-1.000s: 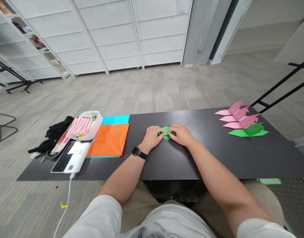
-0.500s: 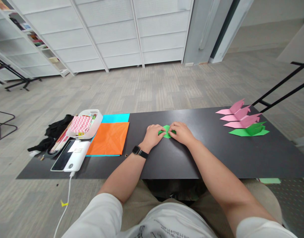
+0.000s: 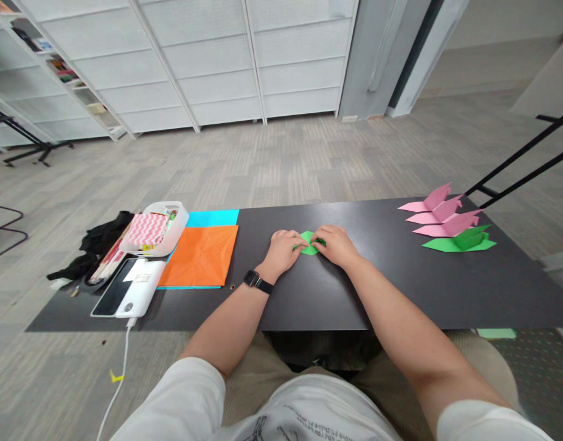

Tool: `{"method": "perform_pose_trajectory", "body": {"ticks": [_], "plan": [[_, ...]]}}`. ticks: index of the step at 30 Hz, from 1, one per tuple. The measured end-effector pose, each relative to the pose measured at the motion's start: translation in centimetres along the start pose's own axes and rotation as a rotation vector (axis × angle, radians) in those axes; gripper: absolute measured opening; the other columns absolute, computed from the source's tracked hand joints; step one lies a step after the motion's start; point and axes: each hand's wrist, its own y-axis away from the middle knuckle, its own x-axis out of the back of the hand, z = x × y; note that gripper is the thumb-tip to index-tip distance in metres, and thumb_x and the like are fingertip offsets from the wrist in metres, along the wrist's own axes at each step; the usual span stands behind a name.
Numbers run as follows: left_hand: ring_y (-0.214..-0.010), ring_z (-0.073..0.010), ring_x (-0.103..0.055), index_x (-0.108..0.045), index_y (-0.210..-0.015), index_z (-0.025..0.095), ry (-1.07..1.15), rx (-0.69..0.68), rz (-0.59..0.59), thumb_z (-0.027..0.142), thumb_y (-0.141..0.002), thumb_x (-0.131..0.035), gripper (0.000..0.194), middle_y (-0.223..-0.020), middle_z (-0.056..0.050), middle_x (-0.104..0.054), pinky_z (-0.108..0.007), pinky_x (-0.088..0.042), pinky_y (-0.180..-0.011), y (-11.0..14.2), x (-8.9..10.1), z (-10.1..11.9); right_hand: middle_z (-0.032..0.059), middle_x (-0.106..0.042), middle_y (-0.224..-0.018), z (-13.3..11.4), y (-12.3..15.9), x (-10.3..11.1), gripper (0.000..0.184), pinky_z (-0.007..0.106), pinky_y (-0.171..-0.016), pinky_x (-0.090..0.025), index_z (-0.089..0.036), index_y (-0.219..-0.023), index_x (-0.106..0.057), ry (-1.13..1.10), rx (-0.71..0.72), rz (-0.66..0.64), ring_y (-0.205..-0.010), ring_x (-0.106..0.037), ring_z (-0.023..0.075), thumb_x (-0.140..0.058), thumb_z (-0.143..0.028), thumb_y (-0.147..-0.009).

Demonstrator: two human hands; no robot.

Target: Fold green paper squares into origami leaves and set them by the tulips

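Note:
A small folded piece of green origami paper [image 3: 307, 248] lies on the dark table [image 3: 309, 300] in front of me, partly covered by my fingers. My left hand [image 3: 284, 250], with a black watch on its wrist, pinches the paper's left side. From the right, my right hand [image 3: 335, 245] pinches it with thumb and forefinger near its middle. Both hands rest low over the tabletop, their fingertips close together. Off to the right stand a green folded paper bird [image 3: 460, 243] and several pink paper birds [image 3: 449, 224] in a row.
On the left lie orange paper sheets [image 3: 203, 254] over blue sheets [image 3: 214, 217]. Beside them are a white basket [image 3: 173, 236] with a pink patterned packet, a white power bank [image 3: 141, 288] with a cable, a phone [image 3: 114, 288] and black cloth [image 3: 104, 236].
My left fingers have shifted slightly right along the green paper, closer to my right fingertips. The whole view has drifted a little; the other things stay in place.

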Motion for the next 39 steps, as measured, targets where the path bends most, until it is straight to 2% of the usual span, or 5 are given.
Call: {"method": "perform_pose_trajectory", "body": {"ticks": [12, 23, 26, 31, 39], "plan": [[-0.114, -0.0234, -0.059, -0.084, -0.108, 0.039, -0.013, -0.024, -0.031, 0.017, -0.101, -0.059, 0.034, -0.12, -0.001, -0.073, -0.047, -0.04, -0.116, 0.4, 0.3, 0.1, 0.0071, -0.069, -0.12, 0.7, 0.3, -0.2, 0.014, 0.047, -0.102, -0.046, -0.029, -0.106, -0.078, -0.027, 0.011, 0.01, -0.117, -0.061, 0.0293, -0.077, -0.025, -0.093], [-0.116, -0.0229, -0.059, -0.084, -0.11, 0.04, -0.02, -0.042, -0.035, 0.018, -0.103, -0.056, 0.037, -0.124, -0.001, -0.073, -0.048, -0.039, -0.118, 0.6, -0.1, -0.5, 0.0123, -0.061, -0.139, 3.1, 1.1, 0.7, 0.042, 0.056, -0.116, -0.043, -0.03, -0.128, -0.074, -0.006, -0.021, 0.013, -0.135, -0.054, 0.0355, -0.083, -0.031, -0.087], [-0.117, -0.0233, -0.059, -0.085, -0.109, 0.039, -0.019, -0.048, -0.037, 0.016, -0.102, -0.056, 0.038, -0.124, -0.001, -0.073, -0.049, -0.04, -0.119, 0.6, 0.1, -0.3, 0.0126, -0.061, -0.139, 3.3, 1.4, 1.2, 0.038, 0.059, -0.118, -0.041, -0.03, -0.126, -0.075, -0.013, -0.036, 0.026, -0.134, -0.054, 0.0356, -0.08, -0.034, -0.089], [-0.119, -0.0246, -0.06, -0.084, -0.11, 0.038, -0.027, -0.052, -0.024, 0.017, -0.095, -0.062, 0.034, -0.124, -0.001, -0.072, -0.052, -0.036, -0.124, 0.9, 0.4, 0.2, 0.0111, -0.062, -0.141, 2.1, 1.1, 1.0, 0.025, 0.072, -0.124, -0.026, -0.033, -0.118, -0.079, -0.015, -0.041, 0.107, -0.14, -0.051, 0.0368, -0.072, -0.04, -0.096], [-0.126, -0.0258, -0.061, -0.081, -0.118, 0.038, -0.02, -0.045, -0.042, 0.028, -0.099, -0.065, 0.027, -0.129, -0.001, -0.072, -0.063, -0.02, -0.133, 1.7, 1.2, 1.0, 0.0075, -0.06, -0.146, 1.3, 0.5, -0.6, 0.025, 0.075, -0.126, -0.023, -0.037, -0.115, -0.083, -0.039, -0.024, 0.046, -0.145, -0.047, 0.0357, -0.076, -0.029, -0.093]]}}
